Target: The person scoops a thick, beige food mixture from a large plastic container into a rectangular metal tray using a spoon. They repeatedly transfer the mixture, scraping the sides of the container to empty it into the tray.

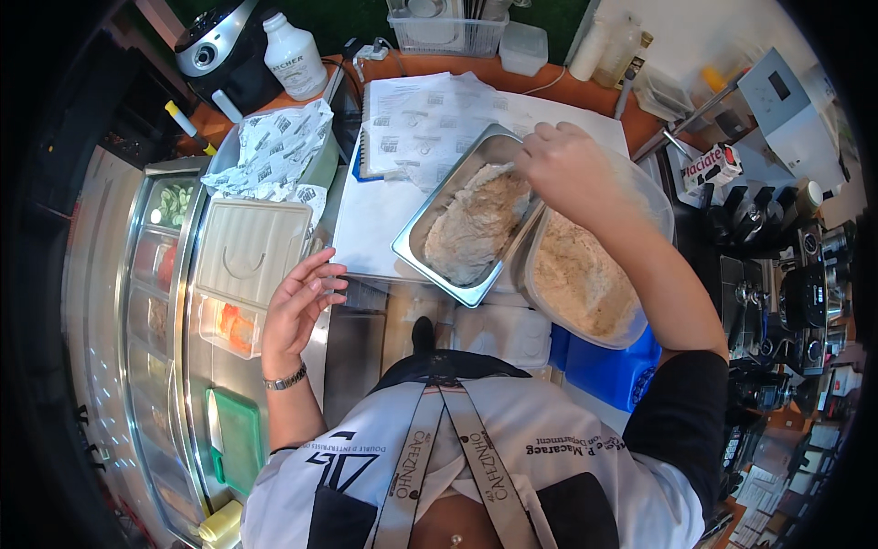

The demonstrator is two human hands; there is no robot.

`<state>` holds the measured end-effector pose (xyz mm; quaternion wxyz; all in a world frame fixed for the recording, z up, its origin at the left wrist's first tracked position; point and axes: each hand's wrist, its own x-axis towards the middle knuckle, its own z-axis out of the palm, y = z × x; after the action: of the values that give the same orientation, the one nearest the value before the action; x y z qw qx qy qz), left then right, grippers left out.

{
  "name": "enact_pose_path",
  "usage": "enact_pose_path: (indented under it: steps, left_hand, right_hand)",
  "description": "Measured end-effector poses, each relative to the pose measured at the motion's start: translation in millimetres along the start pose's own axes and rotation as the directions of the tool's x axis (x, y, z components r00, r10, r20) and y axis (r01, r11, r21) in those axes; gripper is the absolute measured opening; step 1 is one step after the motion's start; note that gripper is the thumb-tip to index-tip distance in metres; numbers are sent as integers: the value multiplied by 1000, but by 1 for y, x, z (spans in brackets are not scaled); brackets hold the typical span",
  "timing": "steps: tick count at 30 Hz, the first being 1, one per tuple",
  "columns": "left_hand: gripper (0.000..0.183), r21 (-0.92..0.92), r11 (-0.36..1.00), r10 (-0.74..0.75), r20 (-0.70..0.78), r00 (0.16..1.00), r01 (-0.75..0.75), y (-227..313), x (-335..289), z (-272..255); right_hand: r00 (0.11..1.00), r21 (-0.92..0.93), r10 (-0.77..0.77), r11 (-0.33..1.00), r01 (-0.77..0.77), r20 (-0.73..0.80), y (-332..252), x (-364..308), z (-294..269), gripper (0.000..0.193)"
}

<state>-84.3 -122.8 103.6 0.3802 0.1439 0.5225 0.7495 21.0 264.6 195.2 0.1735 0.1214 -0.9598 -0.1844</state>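
Observation:
A steel pan (446, 190) sits at an angle on the white board, holding a large flour-coated piece of food (476, 229), possibly meat. Above the pan's right rim is my right hand (556, 163), its fingers curled and pressed together; whatever they hold, if anything, is hidden. My forearm crosses over a see-through tub (585, 334) of pale tan flour (581, 274), right beside the pan. My left hand (306, 297), with a watch at its wrist, hovers left of the board with fingers apart and nothing in them. A lidded plastic container (251, 240) is nearest to it.
Printed paper sheets (421, 123) lie on the white board (366, 238). To the left are a paper-lined tub (279, 151), a steel counter with food bins (155, 261) and a green cutting board (240, 439). A white bottle (294, 59) and an air fryer (224, 50) stand behind.

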Motion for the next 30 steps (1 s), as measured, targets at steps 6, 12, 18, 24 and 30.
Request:
enact_pose_path:
  steps: [6, 12, 18, 24, 30]
  left_hand:
    - [44, 4, 1000, -16, 57, 998, 16, 5, 10, 6]
    - [44, 28, 999, -25, 104, 994, 23, 8, 23, 13]
    - [43, 70, 995, -78, 153, 985, 68, 2, 34, 28]
    - [41, 107, 989, -122, 201, 972, 102, -1, 41, 49]
    - [44, 131, 986, -132, 239, 962, 103, -9, 46, 66]
  right_hand:
    - [994, 159, -95, 982, 101, -49, -16, -13, 69, 3]
    - [997, 140, -42, 989, 51, -69, -18, -2, 53, 6]
    - [977, 128, 193, 975, -181, -92, 0, -26, 11, 10]
    - [943, 197, 293, 945, -261, -159, 0, -44, 7, 5]
    - [992, 218, 123, 969, -115, -25, -42, -38, 77, 5]
